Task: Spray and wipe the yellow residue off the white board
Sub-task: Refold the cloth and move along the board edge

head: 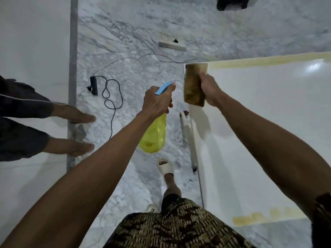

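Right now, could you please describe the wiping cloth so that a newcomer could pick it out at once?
Start at the large white board filling the right side. At its upper left corner, just below the yellow residue strip along the top edge, the right hand holds a folded cloth. It is stained brown, unlike the yellow spray bottle in the left hand.

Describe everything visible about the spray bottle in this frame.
The spray bottle has a translucent yellow body, seemingly plastic, and a light blue trigger head with a pale pinkish nozzle tip. The left hand grips it at the neck, fingers around the trigger. It is held in the air above the marble-patterned floor, body hanging down towards the camera, nozzle pointing towards the near corner of the white board. It touches nothing except the hand. Liquid level is unclear.
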Motion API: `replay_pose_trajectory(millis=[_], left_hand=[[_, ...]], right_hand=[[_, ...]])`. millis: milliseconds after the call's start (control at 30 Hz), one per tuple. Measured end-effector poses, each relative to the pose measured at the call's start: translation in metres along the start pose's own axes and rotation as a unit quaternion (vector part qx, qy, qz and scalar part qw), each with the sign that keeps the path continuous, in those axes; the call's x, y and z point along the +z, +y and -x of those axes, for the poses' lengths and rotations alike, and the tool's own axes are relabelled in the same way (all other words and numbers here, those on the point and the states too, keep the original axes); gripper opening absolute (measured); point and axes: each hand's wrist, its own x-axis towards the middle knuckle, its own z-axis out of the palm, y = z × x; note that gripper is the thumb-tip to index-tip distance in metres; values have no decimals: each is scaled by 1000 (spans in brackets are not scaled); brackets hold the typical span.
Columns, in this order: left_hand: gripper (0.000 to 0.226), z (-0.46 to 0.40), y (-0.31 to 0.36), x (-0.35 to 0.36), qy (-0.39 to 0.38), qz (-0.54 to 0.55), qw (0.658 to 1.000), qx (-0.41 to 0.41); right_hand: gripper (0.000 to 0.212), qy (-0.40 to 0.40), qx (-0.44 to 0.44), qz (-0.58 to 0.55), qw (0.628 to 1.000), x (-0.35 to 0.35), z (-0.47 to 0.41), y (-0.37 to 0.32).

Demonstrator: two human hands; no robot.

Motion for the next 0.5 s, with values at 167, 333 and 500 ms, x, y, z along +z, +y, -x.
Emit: replay_pose_trajectory(millis=[167, 333, 500], left_hand=[[58, -23, -14, -12, 4, -2, 1000, -9], [49, -36, -40, -24, 16, 22, 999, -33], [55, -42, -63, -35, 27, 21, 998, -50]], right_hand=[[53, 93, -248, 271, 925, -15, -70, -43], [71, -84, -197, 617, 757, 4, -135, 9], [64, 42, -255, 583, 770, 20, -142, 25]])
